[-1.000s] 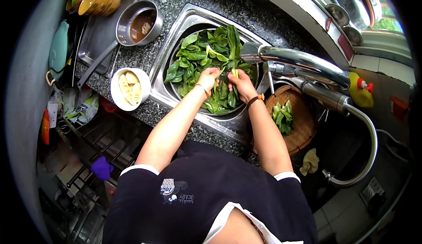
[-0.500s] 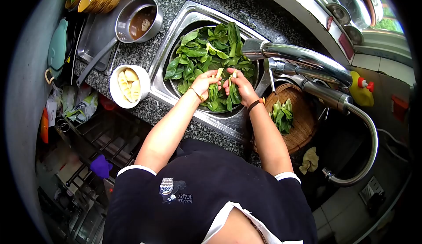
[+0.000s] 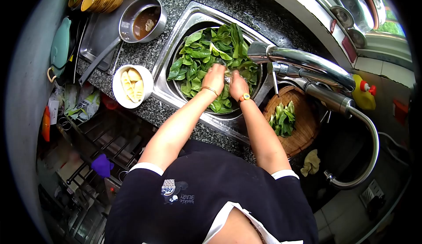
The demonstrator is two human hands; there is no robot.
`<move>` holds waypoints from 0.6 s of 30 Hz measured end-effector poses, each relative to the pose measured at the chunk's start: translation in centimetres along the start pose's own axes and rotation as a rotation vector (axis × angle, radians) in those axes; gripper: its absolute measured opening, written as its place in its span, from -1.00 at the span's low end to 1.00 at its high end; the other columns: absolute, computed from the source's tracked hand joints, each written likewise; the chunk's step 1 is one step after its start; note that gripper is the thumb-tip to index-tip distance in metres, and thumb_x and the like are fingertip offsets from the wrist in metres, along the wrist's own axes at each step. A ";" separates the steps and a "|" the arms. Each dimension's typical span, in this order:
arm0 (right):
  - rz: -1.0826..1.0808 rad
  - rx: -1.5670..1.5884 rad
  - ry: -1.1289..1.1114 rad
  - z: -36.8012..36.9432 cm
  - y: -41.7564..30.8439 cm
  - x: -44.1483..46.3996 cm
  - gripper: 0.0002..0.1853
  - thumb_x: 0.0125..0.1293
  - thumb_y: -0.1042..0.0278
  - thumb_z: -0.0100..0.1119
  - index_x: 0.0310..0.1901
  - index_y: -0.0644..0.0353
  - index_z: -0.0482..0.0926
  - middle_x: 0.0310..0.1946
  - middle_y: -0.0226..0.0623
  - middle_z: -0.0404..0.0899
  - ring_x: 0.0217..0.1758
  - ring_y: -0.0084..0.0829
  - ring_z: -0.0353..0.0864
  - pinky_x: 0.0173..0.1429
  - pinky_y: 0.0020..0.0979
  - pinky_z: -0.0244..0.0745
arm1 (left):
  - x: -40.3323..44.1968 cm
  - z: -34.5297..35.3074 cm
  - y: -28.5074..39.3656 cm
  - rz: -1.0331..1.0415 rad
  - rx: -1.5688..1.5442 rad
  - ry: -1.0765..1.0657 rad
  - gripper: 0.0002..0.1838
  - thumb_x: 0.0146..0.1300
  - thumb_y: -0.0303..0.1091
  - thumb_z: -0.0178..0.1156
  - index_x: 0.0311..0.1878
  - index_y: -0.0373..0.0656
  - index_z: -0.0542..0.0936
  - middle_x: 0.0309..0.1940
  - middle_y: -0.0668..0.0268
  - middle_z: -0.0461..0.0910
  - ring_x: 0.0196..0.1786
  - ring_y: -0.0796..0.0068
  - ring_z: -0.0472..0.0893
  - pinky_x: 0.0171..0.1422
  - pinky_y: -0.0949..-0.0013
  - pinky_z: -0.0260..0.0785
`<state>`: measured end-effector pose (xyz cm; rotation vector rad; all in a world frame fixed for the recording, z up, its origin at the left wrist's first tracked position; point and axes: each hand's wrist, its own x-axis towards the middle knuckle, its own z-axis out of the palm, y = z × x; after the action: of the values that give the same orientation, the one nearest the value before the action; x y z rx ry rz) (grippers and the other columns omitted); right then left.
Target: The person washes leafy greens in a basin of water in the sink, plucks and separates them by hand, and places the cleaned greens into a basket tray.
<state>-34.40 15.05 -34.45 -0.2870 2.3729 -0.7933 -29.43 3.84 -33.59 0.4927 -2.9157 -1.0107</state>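
A round metal basin (image 3: pixel 175 88) sits in the sink, full of leafy greens (image 3: pixel 198 46) in water. My left hand (image 3: pixel 214 78) reaches down into the middle of it, fingers curled among the leaves and largely hidden. Close beside it, my right hand (image 3: pixel 238 86) dips in as well, its fingers bent inward toward the left. Both hands appear closed round greens, though the stalks themselves are mostly out of sight. A few wet glints show between the hands. To the right, a small bunch of greens (image 3: pixel 283 119) lies in a woven bamboo basket (image 3: pixel 303 108).
The chrome faucet (image 3: pixel 307 64) reaches over the basin's right side. Left of the steel sink (image 3: pixel 165 75) stand a white bowl (image 3: pixel 147 86) with pale yellow pieces and a saucepan (image 3: pixel 161 22) of brown liquid. A cloth (image 3: pixel 311 162) lies below the basket.
Both hands have gone from holding green stalks up above the leaves to reaching down into the basin, fingers lowered into the greens and water. The view has shifted slightly.
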 end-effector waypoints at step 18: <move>0.296 1.262 -0.152 -3.9 -1.3 -0.9 -0.84 0.28 0.33 0.00 -0.19 0.22 0.39 -0.41 -0.37 0.51 -0.33 -0.51 0.50 -0.22 -0.50 0.45 | 0.8 -4.3 -0.2 -0.733 -1.518 -0.384 -0.69 0.24 -0.46 0.00 0.03 -0.36 0.33 -0.06 0.07 0.50 -0.04 0.36 0.51 0.13 0.34 0.31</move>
<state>-36.02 16.17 -30.76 0.4936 1.3326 -1.7980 -29.63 0.90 -30.42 1.1965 -1.1855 -3.0052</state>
